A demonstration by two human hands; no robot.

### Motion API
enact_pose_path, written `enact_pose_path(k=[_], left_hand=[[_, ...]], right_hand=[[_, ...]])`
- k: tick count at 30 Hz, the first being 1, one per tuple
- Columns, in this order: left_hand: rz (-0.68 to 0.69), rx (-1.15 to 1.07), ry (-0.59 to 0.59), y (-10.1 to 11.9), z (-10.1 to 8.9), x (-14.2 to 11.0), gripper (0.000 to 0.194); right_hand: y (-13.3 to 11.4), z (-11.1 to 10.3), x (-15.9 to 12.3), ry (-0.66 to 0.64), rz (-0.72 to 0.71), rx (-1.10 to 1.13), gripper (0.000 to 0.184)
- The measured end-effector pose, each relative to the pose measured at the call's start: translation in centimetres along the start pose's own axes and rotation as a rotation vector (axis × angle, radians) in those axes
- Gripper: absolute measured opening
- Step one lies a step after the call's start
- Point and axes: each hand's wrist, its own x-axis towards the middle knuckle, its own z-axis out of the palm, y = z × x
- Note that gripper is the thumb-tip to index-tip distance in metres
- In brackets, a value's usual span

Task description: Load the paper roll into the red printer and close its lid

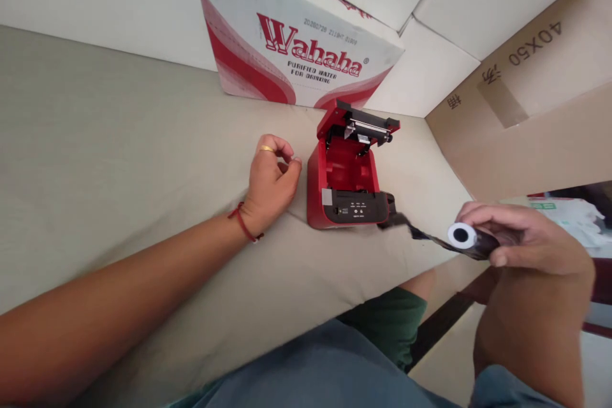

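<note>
A small red printer (pixel 347 182) stands on the beige table (pixel 119 159) with its lid tipped open and its inner bay bare. My left hand (pixel 270 182) rests on the table just left of the printer, fingers curled loosely with nothing in them; it wears a gold ring and a red thread at the wrist. My right hand (pixel 521 248) hovers off the table's right edge, closed on a small paper roll (pixel 471 239) in a dark wrapper. A strip of that wrapper (pixel 406 226) trails back toward the printer's front corner.
A white and red Wahaha water carton (pixel 291 44) stands against the wall behind the printer. A large brown cardboard box (pixel 530 108) marked 40X50 leans at the right. My knees in blue-grey cloth fill the bottom of the view.
</note>
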Motion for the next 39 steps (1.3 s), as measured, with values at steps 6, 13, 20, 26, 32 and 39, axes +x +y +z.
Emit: enact_pose_path(k=[6, 13, 20, 26, 32, 39], left_hand=[[0.561, 0.123, 0.092, 3.4, -0.7, -2.5, 0.012], [0.978, 0.181, -0.064, 6.0, -1.0, -5.7, 0.021], [1.119, 0.46, -0.279, 5.9, -0.3, -7.3, 0.022], [1.156, 0.567, -0.25, 6.5, -0.3, -7.6, 0.013], [1.191, 0.614, -0.287, 6.8, -0.6, -7.1, 0.017], [1.152, 0.538, -0.343, 6.4, -0.9, -7.1, 0.019]], right_hand=[[-4.3, 2.5, 7.0, -0.287, -0.113, 0.198, 0.048], [-6.4, 6.1, 11.5, -0.124, -0.077, -0.05, 0.037], [-5.6, 11.6, 14.8, 0.193, -0.022, -0.498, 0.037], [-6.4, 12.7, 15.8, 0.176, 0.033, -0.628, 0.046], [-6.3, 13.1, 16.0, 0.201, -0.006, -0.637, 0.037], [-4.0, 10.2, 12.8, 0.478, -0.099, -0.092, 0.031]])
